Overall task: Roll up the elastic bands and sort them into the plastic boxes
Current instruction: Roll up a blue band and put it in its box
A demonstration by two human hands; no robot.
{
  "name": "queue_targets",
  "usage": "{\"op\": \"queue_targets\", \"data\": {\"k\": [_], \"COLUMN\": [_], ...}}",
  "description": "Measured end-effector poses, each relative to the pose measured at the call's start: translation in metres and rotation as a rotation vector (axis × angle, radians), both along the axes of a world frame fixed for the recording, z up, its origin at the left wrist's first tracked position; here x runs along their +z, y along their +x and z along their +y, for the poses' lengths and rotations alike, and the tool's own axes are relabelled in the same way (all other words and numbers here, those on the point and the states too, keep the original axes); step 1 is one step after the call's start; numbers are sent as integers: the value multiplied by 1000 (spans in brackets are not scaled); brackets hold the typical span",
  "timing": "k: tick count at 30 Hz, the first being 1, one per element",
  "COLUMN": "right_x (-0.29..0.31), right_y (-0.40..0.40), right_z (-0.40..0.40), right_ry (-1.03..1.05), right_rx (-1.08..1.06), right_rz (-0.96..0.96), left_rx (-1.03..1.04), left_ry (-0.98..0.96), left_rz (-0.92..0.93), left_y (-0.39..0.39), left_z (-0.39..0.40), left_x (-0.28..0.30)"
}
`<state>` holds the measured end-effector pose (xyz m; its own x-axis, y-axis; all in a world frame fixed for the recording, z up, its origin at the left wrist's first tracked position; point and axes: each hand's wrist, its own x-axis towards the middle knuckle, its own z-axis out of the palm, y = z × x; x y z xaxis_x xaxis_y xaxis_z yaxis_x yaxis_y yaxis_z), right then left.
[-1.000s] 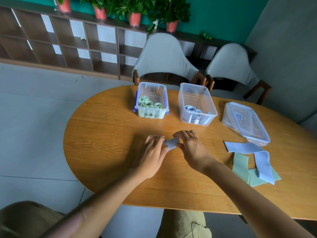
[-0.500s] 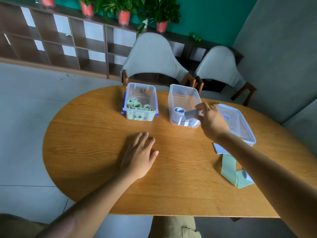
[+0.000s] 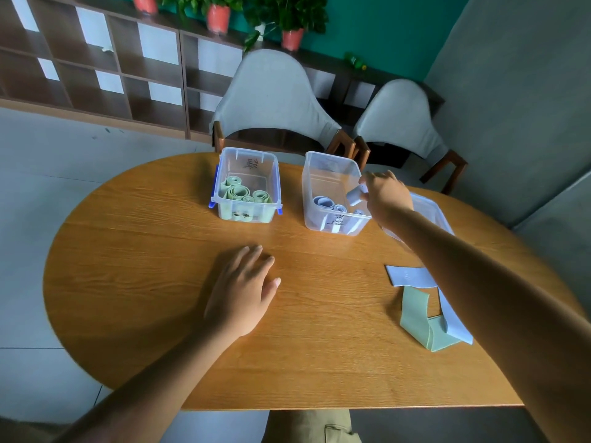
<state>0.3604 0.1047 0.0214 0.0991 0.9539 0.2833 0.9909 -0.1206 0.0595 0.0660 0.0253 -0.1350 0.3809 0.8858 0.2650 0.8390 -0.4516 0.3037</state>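
- Single view, worn on my head; looks forward and steeply down over the wooden table [image 3: 160, 257].
- Wide angle: edges bend; both my forearms enter from the bottom.
- Far side: two chairs [image 3: 271, 100], shelving.

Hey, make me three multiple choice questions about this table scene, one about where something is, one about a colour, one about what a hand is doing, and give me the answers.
1. Where is the rolled band held by the right hand?
A. Over the right plastic box
B. Inside the left plastic box
C. On the floor

2. What colour are the rolls in the left plastic box?
A. Red
B. Pale green
C. Black

3. What is the left hand doing?
A. Gripping a lid
B. Rolling a band
C. Resting flat on the table, holding nothing

Answers: 1 A, the roll hangs at that box's right rim, above the blue rolls. 2 B, the green rolls show through the clear wall. 3 C, its fingers lie spread on bare wood.
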Motion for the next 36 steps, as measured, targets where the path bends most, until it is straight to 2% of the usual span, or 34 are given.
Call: {"op": "queue_targets", "data": {"k": [14,25,36], "right_x": [-21,-29,-28], "right_y": [6,9,13], "right_z": [21,39,60], "right_ry": [-114,-258,-384], "right_rx": [-34,-68,-43], "right_rz": [-114,16,19], "left_rx": [10,15,15], "left_ry": [7,-3,-15], "left_rz": [-20,-1,-9], "left_y": [1,0,0], "left_z": [1,2,1], "left_x": [0,-1,1]}}
